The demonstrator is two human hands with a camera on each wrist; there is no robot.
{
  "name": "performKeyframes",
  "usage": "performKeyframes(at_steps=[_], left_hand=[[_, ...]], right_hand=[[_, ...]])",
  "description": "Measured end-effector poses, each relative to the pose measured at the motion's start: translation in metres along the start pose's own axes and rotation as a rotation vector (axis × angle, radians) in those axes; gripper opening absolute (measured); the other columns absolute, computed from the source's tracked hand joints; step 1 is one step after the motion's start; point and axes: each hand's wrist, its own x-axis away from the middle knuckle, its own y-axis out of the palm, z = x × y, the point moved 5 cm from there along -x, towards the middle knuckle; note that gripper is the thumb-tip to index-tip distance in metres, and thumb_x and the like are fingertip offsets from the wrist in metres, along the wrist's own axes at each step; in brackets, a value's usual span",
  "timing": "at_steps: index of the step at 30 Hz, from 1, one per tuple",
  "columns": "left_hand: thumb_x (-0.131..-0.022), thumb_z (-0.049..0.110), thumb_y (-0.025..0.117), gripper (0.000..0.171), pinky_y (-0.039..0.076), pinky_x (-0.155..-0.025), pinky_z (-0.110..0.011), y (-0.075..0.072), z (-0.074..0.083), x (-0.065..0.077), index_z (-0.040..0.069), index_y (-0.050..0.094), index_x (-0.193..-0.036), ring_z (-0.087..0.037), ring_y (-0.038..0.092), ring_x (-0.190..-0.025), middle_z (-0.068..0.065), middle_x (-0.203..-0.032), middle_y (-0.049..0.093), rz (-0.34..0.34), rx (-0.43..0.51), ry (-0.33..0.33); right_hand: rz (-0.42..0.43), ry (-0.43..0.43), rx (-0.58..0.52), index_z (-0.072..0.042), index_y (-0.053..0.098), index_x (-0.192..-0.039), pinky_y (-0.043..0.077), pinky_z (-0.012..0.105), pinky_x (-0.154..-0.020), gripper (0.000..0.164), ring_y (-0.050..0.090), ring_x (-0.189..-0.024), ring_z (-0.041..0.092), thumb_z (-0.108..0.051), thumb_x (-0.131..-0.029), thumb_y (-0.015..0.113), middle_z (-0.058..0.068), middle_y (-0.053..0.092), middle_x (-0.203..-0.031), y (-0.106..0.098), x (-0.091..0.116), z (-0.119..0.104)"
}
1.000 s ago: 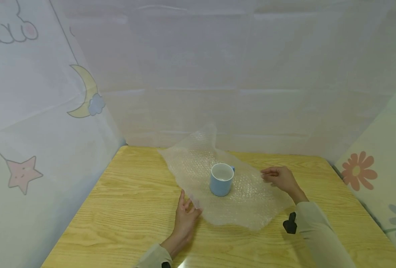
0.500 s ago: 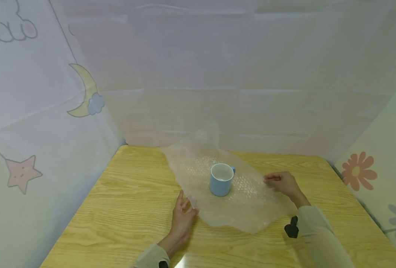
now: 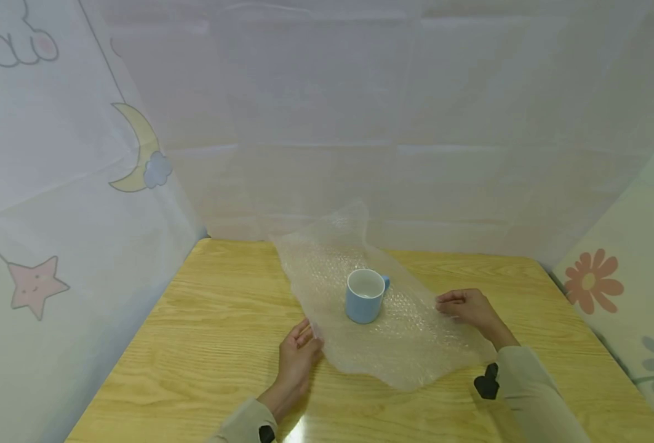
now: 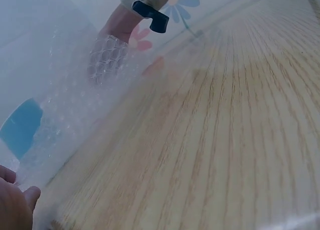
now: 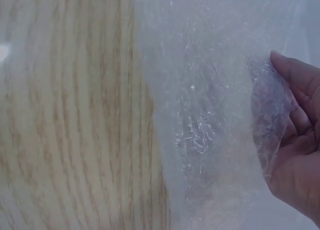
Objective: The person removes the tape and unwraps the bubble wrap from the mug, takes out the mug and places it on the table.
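Observation:
A light blue mug (image 3: 363, 306) with a white inside stands upright on a sheet of clear bubble wrap (image 3: 384, 351), its handle toward the back right. My left hand (image 3: 296, 360) pinches the sheet's left edge between thumb and fingers. On the opposite side, my right hand (image 3: 470, 307) pinches the right edge. In the right wrist view the bubble wrap (image 5: 200, 115) covers part of that hand's fingers. The left wrist view has the mug (image 4: 24, 127) partly behind the film, with the left thumb (image 4: 31, 197) at the lower left.
The sheet lies across a wood-grain table (image 3: 205, 332). Its far corner rises near the pale backdrop (image 3: 315, 123) at the table's back edge. Printed cloth walls flank both sides. A black wrist device (image 3: 487, 381) sits by the right sleeve.
Both hands have shifted slightly toward the front, the left also leftward, with the bubble wrap turning a little between them. The mug has stayed almost in place.

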Motion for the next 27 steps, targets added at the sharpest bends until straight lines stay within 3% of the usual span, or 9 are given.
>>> performKeyframes(at_steps=[5,13,19,27], left_hand=[[-0.086,-0.012,0.061,0.047,0.055,-0.067,-0.026,-0.002,-0.001,-0.002,-0.014,0.047,-0.13,-0.018,0.065,-0.087,-0.023,-0.114,0.063,0.053,0.074,-0.036],[-0.083,-0.013,0.067,0.041,0.056,-0.065,-0.027,-0.008,0.0,-0.006,-0.011,0.052,-0.121,-0.014,0.066,-0.076,-0.012,-0.098,0.067,0.102,0.087,-0.024],[-0.082,-0.015,0.067,0.035,0.056,-0.064,-0.027,-0.011,0.003,-0.008,-0.009,0.052,-0.113,-0.016,0.066,-0.074,-0.014,-0.095,0.067,0.097,0.058,0.0],[-0.084,-0.014,0.064,0.039,0.055,-0.069,-0.026,-0.01,0.006,-0.009,-0.013,0.057,-0.122,-0.015,0.064,-0.081,-0.014,-0.1,0.065,0.065,0.012,-0.014]], right_hand=[[-0.004,-0.012,-0.004,0.008,0.064,-0.114,0.056,0.034,-0.069,0.035,0.067,-0.086,0.024,-0.018,-0.092,0.07,0.013,0.069,-0.099,-0.001,0.003,-0.003],[0.017,-0.064,-0.003,0.008,0.064,-0.113,0.056,0.033,-0.066,0.036,0.066,-0.083,0.023,-0.019,-0.09,0.071,0.015,0.068,-0.098,-0.002,0.007,-0.005],[0.021,-0.103,-0.054,0.006,0.062,-0.114,0.057,0.034,-0.067,0.036,0.066,-0.085,0.022,-0.019,-0.089,0.073,0.018,0.067,-0.103,-0.003,0.007,-0.003],[-0.016,-0.176,-0.018,0.004,0.067,-0.111,0.057,0.033,-0.068,0.026,0.068,-0.09,0.02,-0.013,-0.091,0.07,0.02,0.067,-0.107,-0.002,0.01,-0.004]])
